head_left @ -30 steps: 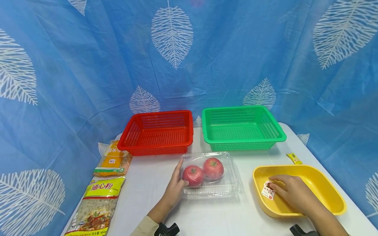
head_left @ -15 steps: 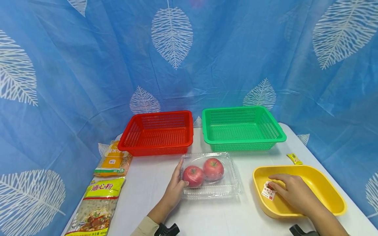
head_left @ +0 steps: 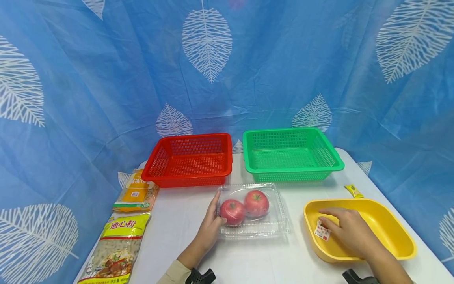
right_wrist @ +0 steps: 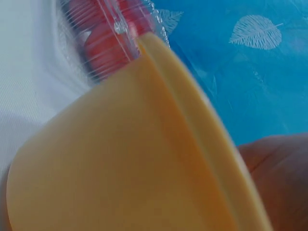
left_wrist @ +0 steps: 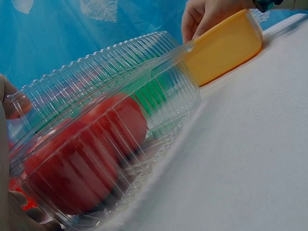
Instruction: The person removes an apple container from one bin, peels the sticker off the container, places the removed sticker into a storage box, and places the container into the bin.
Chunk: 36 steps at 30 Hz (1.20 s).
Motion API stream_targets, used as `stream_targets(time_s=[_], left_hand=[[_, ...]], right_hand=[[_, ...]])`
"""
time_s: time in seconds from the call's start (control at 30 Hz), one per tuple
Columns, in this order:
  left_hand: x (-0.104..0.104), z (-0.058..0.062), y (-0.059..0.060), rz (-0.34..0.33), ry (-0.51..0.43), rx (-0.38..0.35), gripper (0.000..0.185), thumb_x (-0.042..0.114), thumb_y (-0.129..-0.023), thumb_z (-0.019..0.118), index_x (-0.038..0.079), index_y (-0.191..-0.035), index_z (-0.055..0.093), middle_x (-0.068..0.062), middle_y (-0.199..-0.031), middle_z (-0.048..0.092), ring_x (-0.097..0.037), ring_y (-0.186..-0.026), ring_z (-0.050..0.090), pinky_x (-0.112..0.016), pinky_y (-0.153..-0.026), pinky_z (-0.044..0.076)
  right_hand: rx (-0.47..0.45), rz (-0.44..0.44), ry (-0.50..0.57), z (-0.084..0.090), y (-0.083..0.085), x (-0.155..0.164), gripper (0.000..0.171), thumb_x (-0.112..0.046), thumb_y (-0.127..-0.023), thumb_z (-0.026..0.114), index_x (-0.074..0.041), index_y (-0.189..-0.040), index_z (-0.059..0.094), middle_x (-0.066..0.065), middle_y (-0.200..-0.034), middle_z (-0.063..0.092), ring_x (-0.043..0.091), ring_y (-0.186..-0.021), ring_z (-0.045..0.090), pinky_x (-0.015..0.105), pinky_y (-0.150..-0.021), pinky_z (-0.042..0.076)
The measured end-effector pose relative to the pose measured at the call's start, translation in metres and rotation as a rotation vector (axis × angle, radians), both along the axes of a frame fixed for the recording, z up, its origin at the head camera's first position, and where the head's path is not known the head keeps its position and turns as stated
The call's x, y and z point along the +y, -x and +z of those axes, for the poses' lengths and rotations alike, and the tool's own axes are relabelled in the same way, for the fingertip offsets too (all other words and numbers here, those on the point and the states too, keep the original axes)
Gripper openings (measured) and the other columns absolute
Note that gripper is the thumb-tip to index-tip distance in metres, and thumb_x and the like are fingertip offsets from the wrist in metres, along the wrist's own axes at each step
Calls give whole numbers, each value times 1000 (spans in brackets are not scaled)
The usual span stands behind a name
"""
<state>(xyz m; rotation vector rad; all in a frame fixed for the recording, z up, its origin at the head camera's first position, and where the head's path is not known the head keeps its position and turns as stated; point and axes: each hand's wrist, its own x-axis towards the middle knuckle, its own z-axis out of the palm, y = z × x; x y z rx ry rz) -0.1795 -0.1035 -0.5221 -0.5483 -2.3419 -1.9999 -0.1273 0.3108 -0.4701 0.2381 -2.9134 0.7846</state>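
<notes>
A clear plastic clamshell box [head_left: 252, 211] with two red apples [head_left: 244, 207] lies mid-table. My left hand [head_left: 217, 212] grips its left end, thumb on the near side and fingers along the edge. In the left wrist view a fingertip [left_wrist: 14, 103] lies on the ribbed lid of the box [left_wrist: 106, 125]. My right hand [head_left: 328, 223] is inside the yellow bowl [head_left: 390, 228] and pinches a small white-and-red packet [head_left: 322, 233] against the bowl's left wall. The right wrist view is filled by the bowl [right_wrist: 144, 159], with the box [right_wrist: 106, 38] behind it.
A red basket [head_left: 191, 157] and a green basket [head_left: 289, 152] stand side by side behind the box. Two food packs [head_left: 136, 193] [head_left: 118, 248] lie along the table's left edge. A small yellow sachet [head_left: 353, 191] lies behind the bowl. A blue leaf-print curtain surrounds the white table [head_left: 269, 256].
My right hand has shifted slightly left and nearer inside the bowl, and the packet moved a little with it. The left hand and the box stayed still.
</notes>
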Motion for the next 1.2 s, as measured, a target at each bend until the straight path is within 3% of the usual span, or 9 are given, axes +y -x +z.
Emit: stream_targets(time_s=[0.3,0.63,0.8,1.2], left_hand=[[0,0,1,-6,5,18,90,-4,-86,48,11,-169,18,-10,-174,13,-36,-158,5,-66,-121,8],[0,0,1,-14,-10,11,90,-4,-86,47,12,-170,18,-10,-174,12,-34,-158,4,-63,-122,7],[0,2,1,-6,3,12,90,-5,-86,47,12,-170,18,-12,-174,13,-36,-158,4,-64,-122,8],[0,2,1,-4,12,9,90,-4,-86,48,11,-169,18,-12,-174,12,-37,-158,4,-63,-122,7]], right_hand=[[49,-30,31,1,-1,-10,27,-23,-100,74,-6,-121,79,15,-117,75,43,-115,66,66,-97,49],[127,-168,84,-2,-1,-22,23,-16,-101,71,0,-116,77,18,-110,76,46,-109,67,66,-93,51],[120,-228,107,2,0,-28,26,-20,-103,69,2,-117,76,21,-110,75,49,-110,65,67,-95,48],[187,-250,212,12,3,-48,23,-21,-104,69,-2,-114,78,16,-106,77,42,-101,71,62,-92,53]])
